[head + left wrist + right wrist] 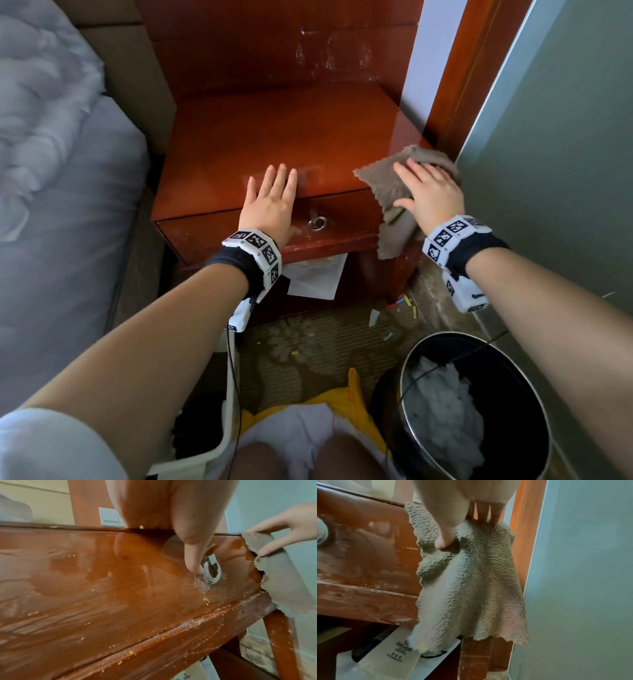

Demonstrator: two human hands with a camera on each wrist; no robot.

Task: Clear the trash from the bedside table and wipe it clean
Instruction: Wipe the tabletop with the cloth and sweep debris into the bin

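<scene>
The glossy red-brown bedside table (274, 137) has a bare top with faint smears. My left hand (270, 202) lies flat on its front edge with the fingers straight. Its thumb (193, 555) hangs down the drawer front beside the metal ring pull (211, 573). My right hand (428, 192) presses a grey fleecy cloth (380, 178) onto the front right corner, fingers spread on top. Its thumb (443, 539) pushes the cloth (471, 588) against the drawer front, and the rest hangs over the edge. Yellow crumbs speck the drawer front (102, 588).
A black bin (407, 363) holding white crumpled tissue (445, 404) stands on the floor at lower right. Coloured paper scraps (407, 303) lie on the carpet. A white bag (315, 277) sits under the table. The bed (51, 171) is at left, a grey panel (565, 171) close at right.
</scene>
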